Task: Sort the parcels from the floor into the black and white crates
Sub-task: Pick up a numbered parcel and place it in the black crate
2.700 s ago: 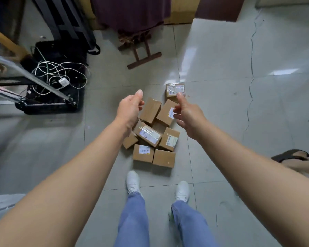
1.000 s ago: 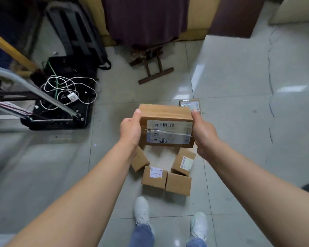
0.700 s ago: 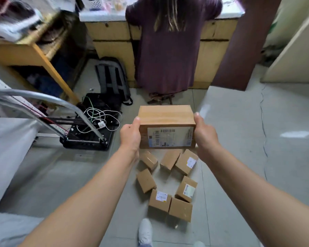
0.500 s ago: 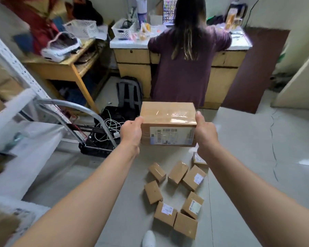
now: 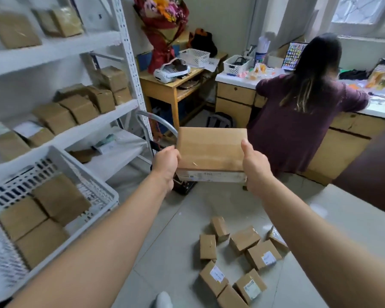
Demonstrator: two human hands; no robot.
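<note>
— Two hands on one big box! The left hand [image 5: 166, 162] curls round the left edge of the held parcel [image 5: 210, 150]. The right hand [image 5: 255, 165] clamps the opposite edge, thumb up along the side. The box hangs in the air between them, its top face tipped toward the camera.

— Where should it go?

— My call is the white crate [image 5: 22, 182], low and off to the left of the left hand. Swing the box across level and hold both edges until it's over the crate. Then lower it, don't drop it (those mesh walls look light). The black crate I can't pick out for certain; only a dark shape [image 5: 185, 187] shows just under the left hand.

— Any room in there?

— It's tight! Three crated parcels [image 5: 60, 196] sit packed together, touching one another. The held one looks larger than any of them. I'd lay it flat along the side nearest the left hand, or rest it on top.

— And the pile?

— Eight floor parcels [image 5: 243, 240] below the right hand, by my count. Several have white labels facing up, and the one at the far right is wrapped in clear tape. Some touch, some lie apart. More boxes on the shelf [image 5: 53, 52] beyond the left hand are too blurred to count.
</note>
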